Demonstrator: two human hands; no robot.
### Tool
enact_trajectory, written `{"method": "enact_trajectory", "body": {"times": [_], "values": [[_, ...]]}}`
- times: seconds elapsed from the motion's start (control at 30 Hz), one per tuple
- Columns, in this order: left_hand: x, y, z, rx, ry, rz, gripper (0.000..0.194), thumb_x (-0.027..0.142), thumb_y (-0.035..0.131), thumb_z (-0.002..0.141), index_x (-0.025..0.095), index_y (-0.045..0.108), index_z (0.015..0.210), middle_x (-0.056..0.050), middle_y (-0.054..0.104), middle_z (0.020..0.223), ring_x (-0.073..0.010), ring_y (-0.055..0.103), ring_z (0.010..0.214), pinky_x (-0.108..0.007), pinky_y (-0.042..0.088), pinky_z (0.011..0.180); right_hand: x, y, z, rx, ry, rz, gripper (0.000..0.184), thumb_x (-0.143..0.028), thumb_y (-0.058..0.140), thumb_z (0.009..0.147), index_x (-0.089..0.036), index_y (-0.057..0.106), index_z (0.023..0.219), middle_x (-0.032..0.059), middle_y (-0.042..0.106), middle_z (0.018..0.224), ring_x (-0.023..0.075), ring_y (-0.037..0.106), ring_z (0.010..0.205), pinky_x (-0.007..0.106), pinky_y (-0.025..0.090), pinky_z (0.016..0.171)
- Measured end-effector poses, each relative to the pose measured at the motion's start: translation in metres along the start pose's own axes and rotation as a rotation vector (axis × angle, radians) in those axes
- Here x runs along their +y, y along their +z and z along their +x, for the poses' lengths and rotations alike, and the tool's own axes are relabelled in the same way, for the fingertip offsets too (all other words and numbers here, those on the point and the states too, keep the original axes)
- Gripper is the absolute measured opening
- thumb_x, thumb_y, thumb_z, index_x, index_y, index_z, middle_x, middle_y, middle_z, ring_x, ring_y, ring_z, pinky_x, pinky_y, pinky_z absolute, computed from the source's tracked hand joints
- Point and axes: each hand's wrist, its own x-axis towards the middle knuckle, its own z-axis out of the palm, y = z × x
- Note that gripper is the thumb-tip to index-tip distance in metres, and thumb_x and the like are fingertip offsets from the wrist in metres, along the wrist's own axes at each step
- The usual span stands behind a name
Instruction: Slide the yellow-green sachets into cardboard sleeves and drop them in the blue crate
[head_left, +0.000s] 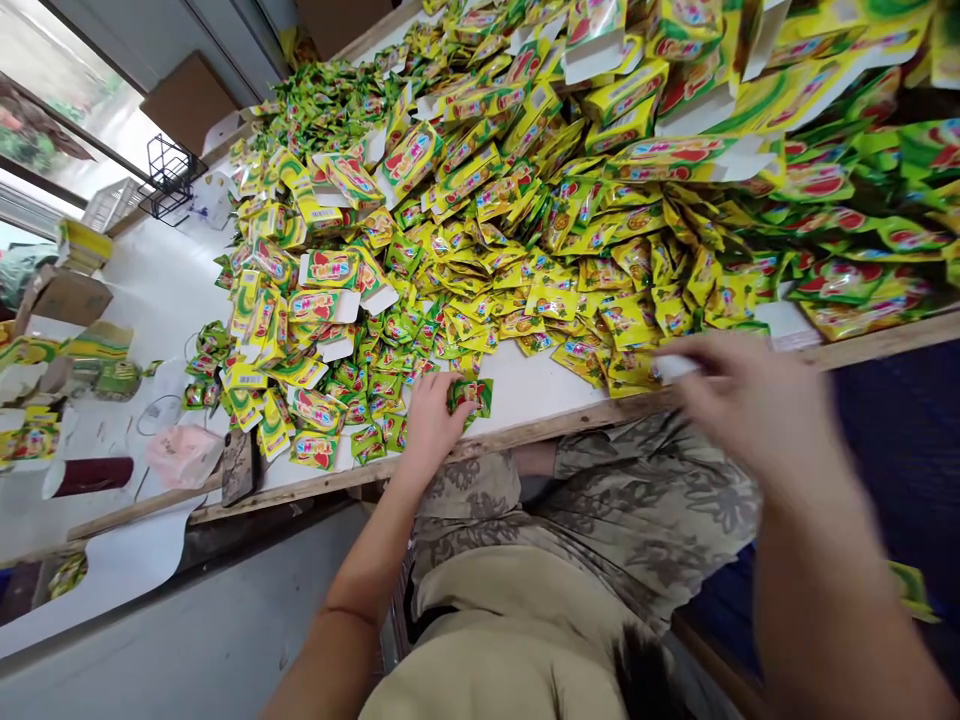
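My left hand (433, 425) is at the table's front edge, its thumb and fingers closed on a small green candy packet (481, 397) with a red picture. More small green packets (382, 388) lie just left of it. On the right, my right hand (757, 405) hovers by the front edge, smeared by motion. Something white (675, 367) shows at its fingertips; I cannot make out whether it is worn or held. Yellow candy packets (630, 320) lie close beside these fingers.
A large heap of packets and yellow-green printed cartons (412, 160) covers the white table (180, 290). At the left are a phone (239, 468), a pink plastic bag (184, 455), a dark red roll (94, 476) and a black wire rack (169, 175). A wooden strip (592, 415) edges the table.
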Motion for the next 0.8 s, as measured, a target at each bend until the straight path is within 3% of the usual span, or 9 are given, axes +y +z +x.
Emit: {"method": "enact_trajectory", "body": {"times": [0.03, 0.1, 0.13, 0.27, 0.4, 0.53, 0.63, 0.7, 0.8], "values": [[0.002, 0.002, 0.001, -0.002, -0.012, -0.022, 0.028, 0.023, 0.073, 0.076, 0.021, 0.063, 0.102, -0.008, 0.064, 0.104, -0.0268, 0.055, 0.102, -0.040, 0.043, 0.089, -0.007, 0.025, 0.008, 0.004, -0.053, -0.115, 0.022, -0.009, 0.056, 0.080, -0.026, 0.062, 0.092, 0.0090, 0.066, 0.093, 0.0288, 0.061, 0.091, 0.043, 0.046, 0.081], [0.004, 0.002, 0.003, 0.004, -0.074, -0.085, 0.023, 0.023, 0.072, 0.076, 0.021, 0.062, 0.096, -0.005, 0.063, 0.092, -0.0226, 0.055, 0.091, -0.034, 0.043, 0.081, -0.022, 0.072, 0.025, -0.242, -0.189, -0.172, 0.032, -0.001, 0.049, 0.075, -0.022, 0.063, 0.094, 0.0093, 0.067, 0.097, 0.0260, 0.062, 0.093, 0.038, 0.047, 0.082], [0.003, 0.001, 0.003, 0.019, -0.116, -0.136, 0.021, 0.024, 0.072, 0.075, 0.020, 0.062, 0.094, -0.002, 0.061, 0.085, -0.0199, 0.054, 0.083, -0.032, 0.042, 0.076, -0.029, 0.092, 0.035, -0.284, -0.232, -0.218, 0.036, 0.001, 0.045, 0.076, -0.021, 0.064, 0.098, 0.0099, 0.066, 0.100, 0.0248, 0.061, 0.094, 0.036, 0.047, 0.080], [-0.001, -0.003, 0.001, 0.128, -0.236, -0.394, 0.026, 0.026, 0.071, 0.075, 0.019, 0.062, 0.098, 0.002, 0.052, 0.073, -0.0127, 0.046, 0.068, -0.025, 0.038, 0.065, -0.041, 0.137, 0.068, -0.255, -0.296, -0.512, 0.034, -0.001, 0.039, 0.084, -0.016, 0.064, 0.103, 0.0158, 0.063, 0.104, 0.0267, 0.057, 0.095, 0.034, 0.042, 0.073], [-0.006, -0.005, -0.001, 0.211, -0.316, -0.540, 0.031, 0.028, 0.075, 0.071, 0.018, 0.066, 0.098, 0.002, 0.057, 0.073, -0.0115, 0.047, 0.067, -0.025, 0.040, 0.065, -0.034, 0.132, 0.075, -0.187, -0.222, -0.454, 0.023, -0.006, 0.043, 0.084, -0.017, 0.062, 0.090, 0.0143, 0.063, 0.094, 0.0247, 0.056, 0.084, 0.034, 0.039, 0.069], [-0.002, 0.002, -0.001, 0.230, -0.436, -0.832, 0.034, 0.036, 0.078, 0.067, 0.018, 0.066, 0.093, 0.002, 0.062, 0.074, -0.0116, 0.056, 0.067, -0.025, 0.047, 0.065, -0.031, 0.105, 0.057, -0.095, -0.045, 0.160, 0.009, -0.021, 0.055, 0.083, -0.022, 0.057, 0.091, 0.0054, 0.061, 0.087, 0.0191, 0.055, 0.076, 0.032, 0.044, 0.067], [0.011, 0.008, 0.001, 0.199, -0.464, -1.035, 0.039, 0.039, 0.078, 0.068, 0.019, 0.064, 0.098, 0.000, 0.068, 0.083, -0.0124, 0.061, 0.071, -0.026, 0.054, 0.067, -0.036, 0.097, 0.043, -0.213, 0.151, 0.518, 0.021, -0.034, 0.061, 0.079, -0.023, 0.056, 0.096, 0.0021, 0.057, 0.083, 0.0160, 0.052, 0.068, 0.030, 0.046, 0.060], [0.020, 0.010, 0.002, 0.168, -0.433, -1.083, 0.037, 0.040, 0.077, 0.070, 0.019, 0.065, 0.098, -0.001, 0.068, 0.084, -0.0116, 0.061, 0.071, -0.025, 0.054, 0.068, -0.037, 0.100, 0.037, -0.284, 0.221, 0.545, 0.024, -0.036, 0.064, 0.076, -0.022, 0.057, 0.094, -0.0002, 0.053, 0.075, 0.0142, 0.048, 0.063, 0.028, 0.044, 0.057], [0.031, 0.007, 0.002, 0.114, -0.382, -1.114, 0.033, 0.042, 0.076, 0.073, 0.018, 0.067, 0.095, -0.001, 0.068, 0.082, -0.0112, 0.061, 0.072, -0.024, 0.054, 0.069, -0.037, 0.104, 0.033, -0.208, 0.225, 0.466, 0.024, -0.034, 0.065, 0.074, -0.021, 0.058, 0.093, -0.0023, 0.049, 0.071, 0.0128, 0.043, 0.062, 0.027, 0.041, 0.057]]}}
